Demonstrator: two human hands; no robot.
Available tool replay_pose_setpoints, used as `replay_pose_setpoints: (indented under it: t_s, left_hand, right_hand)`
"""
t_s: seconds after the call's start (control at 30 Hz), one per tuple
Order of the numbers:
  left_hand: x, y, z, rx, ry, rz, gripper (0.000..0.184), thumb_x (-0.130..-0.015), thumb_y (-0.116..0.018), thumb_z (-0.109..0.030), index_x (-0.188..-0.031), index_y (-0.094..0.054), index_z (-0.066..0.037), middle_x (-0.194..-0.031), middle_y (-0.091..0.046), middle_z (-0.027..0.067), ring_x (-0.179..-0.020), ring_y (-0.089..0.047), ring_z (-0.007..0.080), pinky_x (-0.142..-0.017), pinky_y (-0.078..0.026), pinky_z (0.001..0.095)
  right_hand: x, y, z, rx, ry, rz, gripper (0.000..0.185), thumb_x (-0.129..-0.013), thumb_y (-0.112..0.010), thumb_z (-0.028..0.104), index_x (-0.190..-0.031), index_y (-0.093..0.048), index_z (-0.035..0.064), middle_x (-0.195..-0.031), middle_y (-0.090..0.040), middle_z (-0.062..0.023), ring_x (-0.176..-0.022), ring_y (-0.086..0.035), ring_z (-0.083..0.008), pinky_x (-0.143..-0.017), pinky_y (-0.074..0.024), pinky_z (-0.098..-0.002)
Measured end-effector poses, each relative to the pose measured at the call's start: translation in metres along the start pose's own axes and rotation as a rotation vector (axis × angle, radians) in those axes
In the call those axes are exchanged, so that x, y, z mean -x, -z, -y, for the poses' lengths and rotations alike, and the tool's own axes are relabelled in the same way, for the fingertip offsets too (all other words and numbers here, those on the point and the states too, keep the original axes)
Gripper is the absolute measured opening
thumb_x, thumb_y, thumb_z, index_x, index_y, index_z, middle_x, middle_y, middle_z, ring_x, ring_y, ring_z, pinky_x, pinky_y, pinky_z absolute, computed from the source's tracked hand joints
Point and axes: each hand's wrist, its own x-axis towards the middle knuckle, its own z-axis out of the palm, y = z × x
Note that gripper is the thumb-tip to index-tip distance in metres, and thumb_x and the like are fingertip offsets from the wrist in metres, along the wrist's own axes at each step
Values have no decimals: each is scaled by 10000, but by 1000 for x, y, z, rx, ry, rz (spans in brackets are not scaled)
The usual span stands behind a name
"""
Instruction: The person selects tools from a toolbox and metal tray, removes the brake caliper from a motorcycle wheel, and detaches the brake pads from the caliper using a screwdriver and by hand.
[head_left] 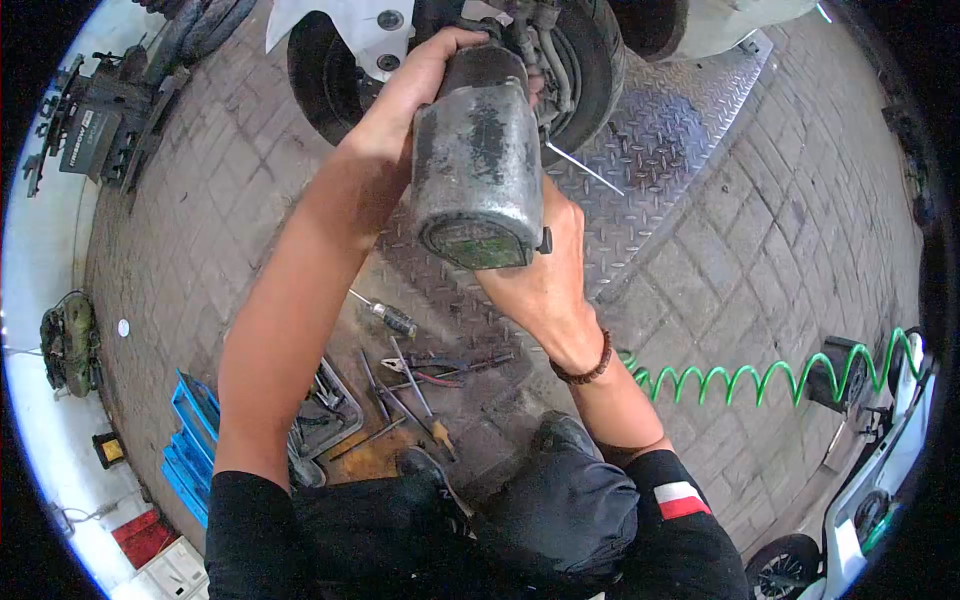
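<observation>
A worn grey air impact wrench (475,160) fills the upper middle of the head view, its rear end turned towards me. My left hand (425,75) is closed around its dark front part, close to the wheel. Below the tool body, my right hand (550,265) grips the handle, and most of its fingers are hidden behind the tool. The nose of the wrench points at the middle of a scooter wheel (600,75). Whether it sits on a nut there cannot be seen. A thin metal rod (585,168) sticks out to the right of the tool.
A diamond-plate metal ramp (660,125) lies under the wheel. On the paving are a screwdriver (385,315), pliers (425,375), several other tools, a grey tray (335,410) and a blue toolbox (190,440). A coiled green air hose (760,385) stretches off right towards another scooter (860,520).
</observation>
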Motion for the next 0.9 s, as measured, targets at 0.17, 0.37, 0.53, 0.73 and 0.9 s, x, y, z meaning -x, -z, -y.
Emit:
replay_pose_setpoints:
  t_s: [0.17, 0.37, 0.53, 0.73, 0.9]
  left_hand:
    - [-4, 9, 2, -27, 3, -23, 438, -905, -429, -325, -1023, -598, 62, -916, -678, 201, -762, -672, 291, -732, -563, 378]
    - [-8, 22, 38, -150, -173, -270, 441, -862, -516, -360, -1020, -625, 37, -989, -676, 162, -912, -658, 246, -833, -514, 373]
    - [50, -12, 128, -302, -230, -623, 412, -897, -485, -418, -1065, -650, -80, -1043, -653, 89, -1005, -560, 215, -914, -392, 350]
    - [62, 36, 265, 217, -183, -631, 434, -947, -442, -443, -903, -637, -58, -824, -682, 68, -669, -620, 147, -676, -473, 300]
    - [88, 44, 327, 399, -69, -644, 338, -939, -521, -384, -932, -643, -69, -778, -662, 56, -665, -620, 147, -657, -474, 305]
  right_hand:
    - [7, 10, 4, -47, -32, 49, 444, -618, -768, 128, -951, -531, -45, -831, -618, -266, -800, -616, -447, -684, -492, -470]
    - [36, 32, -2, -28, 23, 124, 508, -643, -758, 135, -1078, -536, -6, -963, -615, -233, -875, -619, -413, -756, -503, -414]
    - [105, 63, -37, 71, -97, 404, 439, -734, -693, 150, -1124, -559, -1, -932, -633, -73, -817, -601, -199, -742, -492, -348]
    - [171, 94, -87, 141, -437, 676, 444, -762, -688, 118, -1157, -528, -6, -1000, -616, -56, -899, -573, -171, -806, -470, -319]
    - [204, 107, -102, 459, -96, 900, 526, -677, -766, 232, -1104, -527, 40, -836, -615, -195, -757, -606, -416, -662, -482, -424]
